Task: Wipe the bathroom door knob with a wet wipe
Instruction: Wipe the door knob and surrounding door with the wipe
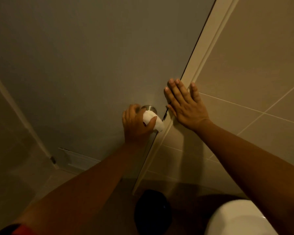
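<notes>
Right at the door's latch edge, 1 hand wipes and 1 braces:

Door knob: the door knob is a round, brushed-metal one on the grey door, near its latch edge; only the upper part shows, the rest is under wipe and fingers.

Wet wipe: the wet wipe is white and bunched, pressed over the knob's front and lower side, with a loose tail hanging down to the right towards the door's edge.

Left hand: the left hand is curled around the knob, fingers bent over the top, thumb pinning the wipe against the metal, so it grips both wipe and knob.

Right hand: the right hand is flat and fully spread, holding nothing; the palm lies across the seam, fingertips on the door and on the door frame, the thumb low beside the latch plate.

Door and frame: the door sits against the cream frame with a thin dark gap between them.

Wall: beige wall tiles run to the right of the frame.

Lower door: a louvred vent sits low in the door, and a small hinge shows at the far left edge.

Below: a white toilet shows bottom right and a dark round object, too dim to identify, beside it on the floor.

Sleeve: a sleeve, dark with red, peeks in at the bottom left.
</notes>
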A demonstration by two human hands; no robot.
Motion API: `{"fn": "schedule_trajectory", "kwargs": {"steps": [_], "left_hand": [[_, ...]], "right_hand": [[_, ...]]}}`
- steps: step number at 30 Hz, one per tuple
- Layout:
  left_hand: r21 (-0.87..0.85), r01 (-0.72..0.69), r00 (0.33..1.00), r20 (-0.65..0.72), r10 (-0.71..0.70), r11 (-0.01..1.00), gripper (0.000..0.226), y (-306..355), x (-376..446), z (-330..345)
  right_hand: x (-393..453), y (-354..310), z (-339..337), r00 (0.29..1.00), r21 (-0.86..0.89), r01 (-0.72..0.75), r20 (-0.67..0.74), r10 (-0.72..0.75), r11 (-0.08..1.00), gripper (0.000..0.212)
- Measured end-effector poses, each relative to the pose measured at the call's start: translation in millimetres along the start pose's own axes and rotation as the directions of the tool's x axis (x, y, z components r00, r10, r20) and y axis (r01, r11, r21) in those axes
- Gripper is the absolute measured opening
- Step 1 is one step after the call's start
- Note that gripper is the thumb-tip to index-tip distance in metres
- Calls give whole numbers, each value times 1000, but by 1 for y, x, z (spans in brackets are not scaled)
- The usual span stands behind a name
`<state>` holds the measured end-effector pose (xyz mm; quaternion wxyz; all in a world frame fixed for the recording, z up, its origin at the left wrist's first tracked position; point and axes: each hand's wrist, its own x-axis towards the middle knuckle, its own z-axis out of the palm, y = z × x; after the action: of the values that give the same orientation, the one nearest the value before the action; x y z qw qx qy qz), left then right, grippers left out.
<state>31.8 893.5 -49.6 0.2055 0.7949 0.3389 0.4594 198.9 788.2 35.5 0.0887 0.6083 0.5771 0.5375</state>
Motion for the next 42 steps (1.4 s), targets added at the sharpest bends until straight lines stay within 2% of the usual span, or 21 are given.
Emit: {"fn": "schedule_trajectory", "kwargs": {"steps": [3, 6, 7, 9, 10, 11, 12, 14, 20, 22, 26, 30, 33, 35, 37, 39, 40, 42], "left_hand": [[-232, 186, 977, 144, -156, 955, 49, 4, -8, -2], [-347, 370, 929, 120, -350, 862, 42, 14, -5, 0], [-391, 470, 880, 140, -453, 791, 39, 17, -2, -1], [-475, 689, 707, 276, -651, 547, 36, 23, 5, -3], [-506, 756, 622, 357, -697, 415, 35, 25, 8, -2], [-523, 790, 565, 416, -712, 321, 34, 27, 10, -2], [-529, 803, 539, 447, -714, 274, 34, 29, 12, -3], [-533, 799, 542, 439, -716, 278, 35, 35, 14, -4], [-468, 681, 717, 273, -641, 563, 41, 45, 7, 2], [-455, 661, 734, 225, -641, 597, 40, 47, 6, 6], [-513, 678, 703, 245, -667, 526, 36, 46, 4, 11], [-667, 568, 783, 259, -565, 482, 35, 37, -11, 8], [-704, 555, 798, 300, -523, 443, 45, 33, -22, 4], [-698, 549, 795, 266, -546, 459, 39, 32, -28, 1], [-685, 574, 749, 215, -627, 449, 25, 29, -33, -3], [-682, 630, 665, 226, -712, 372, 8, 24, -36, -5], [-672, 644, 646, 220, -731, 367, 11, 21, -36, -6], [-648, 651, 660, 227, -716, 395, 16, 18, -37, -9]], "right_hand": [[-2, 1, 6, 1000, -2, 11, -25, -11, 1000, 62], [-3, 0, 9, 999, 4, 12, -45, -12, 1000, 62], [-3, 0, 10, 999, 5, 11, -49, -11, 1000, 62], [-3, 0, 12, 998, 3, 9, -58, -9, 1000, 63], [-4, 0, 13, 998, -1, 10, -63, -10, 1000, 63], [-4, 1, 14, 998, -5, 12, -67, -13, 1000, 63], [-4, 0, 14, 997, -10, 15, -72, -16, 1000, 63], [-3, 0, 15, 996, -15, 17, -84, -18, 1000, 64], [-4, 1, 15, 996, -3, 17, -93, -17, 1000, 64], [-4, 1, 15, 996, 0, 15, -86, -15, 1000, 64], [-4, 0, 15, 997, -4, 11, -82, -11, 1000, 64], [-5, 0, 17, 996, -21, 10, -92, -12, 1000, 64], [-5, 0, 18, 995, -19, 11, -97, -13, 1000, 65], [-5, 0, 18, 995, -15, 12, -96, -13, 1000, 65], [-5, 0, 19, 996, -24, 9, -89, -11, 1000, 65], [-5, 0, 19, 996, -30, 3, -87, -6, 1000, 65], [-6, -1, 19, 996, -29, 4, -88, -6, 1000, 65], [-5, -1, 20, 996, -35, 6, -93, -9, 999, 65]]}}
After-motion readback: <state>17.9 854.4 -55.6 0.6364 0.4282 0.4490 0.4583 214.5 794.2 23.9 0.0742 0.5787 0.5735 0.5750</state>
